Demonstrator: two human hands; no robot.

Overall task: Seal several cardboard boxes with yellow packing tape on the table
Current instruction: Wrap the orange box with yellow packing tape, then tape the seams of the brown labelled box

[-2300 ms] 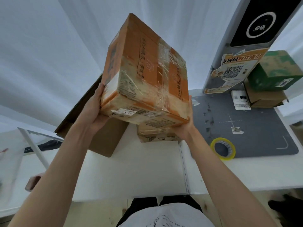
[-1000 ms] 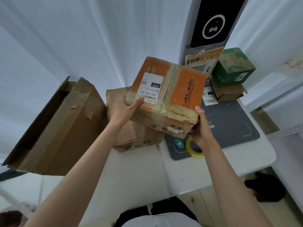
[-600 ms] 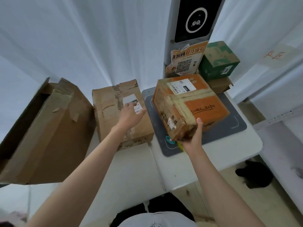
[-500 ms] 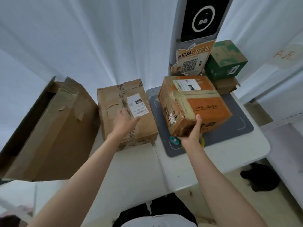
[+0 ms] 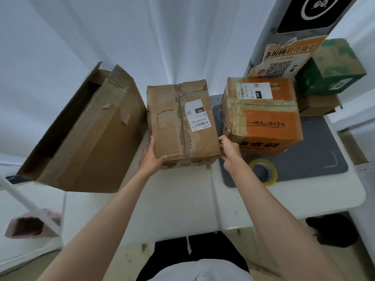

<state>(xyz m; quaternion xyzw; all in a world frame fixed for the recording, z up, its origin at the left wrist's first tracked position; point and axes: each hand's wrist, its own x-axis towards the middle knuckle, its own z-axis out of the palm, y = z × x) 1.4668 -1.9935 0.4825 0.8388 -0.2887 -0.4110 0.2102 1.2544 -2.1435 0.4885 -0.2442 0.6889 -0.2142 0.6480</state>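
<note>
**Brown carton held at both near corners**

Cardboard, plain brown and scuffed, makes up the middle box [image 5: 181,122], which sits near the far edge of the white table [image 5: 172,199] with a torn strip down its top and a white shipping label beside that strip. The left hand [image 5: 151,157] grips its near left corner, thumb across the front bottom edge and fingers curled up the left side. The right hand [image 5: 229,152] is at the near right corner with fingers loosely bent; whether it actually clasps the box cannot be told.

Just beside it to the right, an orange box [image 5: 263,116] stands on the grey mat [image 5: 316,165] that covers the table's right end. A roll of yellow packing tape [image 5: 263,172] lies flat on the mat's near edge, partly behind the right forearm.

At the far left corner a large open carton [image 5: 91,136] leans tilted. At the far right corner a green box [image 5: 332,65] is stacked on a small brown box [image 5: 318,104].
</note>
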